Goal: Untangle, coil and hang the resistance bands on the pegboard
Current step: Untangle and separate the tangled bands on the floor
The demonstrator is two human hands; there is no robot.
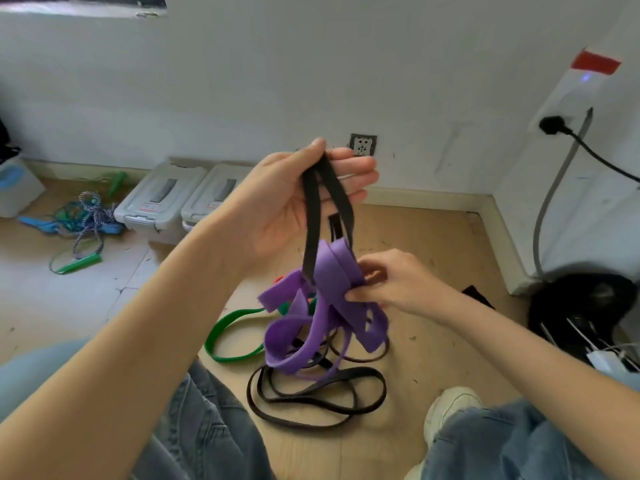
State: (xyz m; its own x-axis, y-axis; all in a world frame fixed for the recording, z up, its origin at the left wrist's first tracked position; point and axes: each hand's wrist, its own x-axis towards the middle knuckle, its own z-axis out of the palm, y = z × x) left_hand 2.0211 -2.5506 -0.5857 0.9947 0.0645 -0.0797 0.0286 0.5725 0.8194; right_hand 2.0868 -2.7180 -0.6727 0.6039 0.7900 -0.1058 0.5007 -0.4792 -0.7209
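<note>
A tangle of resistance bands hangs in front of me above the wooden floor. My left hand [294, 199] is raised and pinches a loop of the black band [311, 220] between thumb and fingers. The wide purple band [325, 299] is knotted around the black one lower down. My right hand [391, 282] grips the purple band's folded part from the right. More loops of the black band lie on the floor [311, 396]. A green band [225, 334] lies on the floor to the left, partly hidden behind the purple one. No pegboard is in view.
Two grey lidded bins [166, 199] stand against the white wall. Tangled skipping ropes with green handles [83, 230] lie at the left. A black bag and a cable [581, 306] sit at the right. My knees in jeans [207, 427] frame the bands.
</note>
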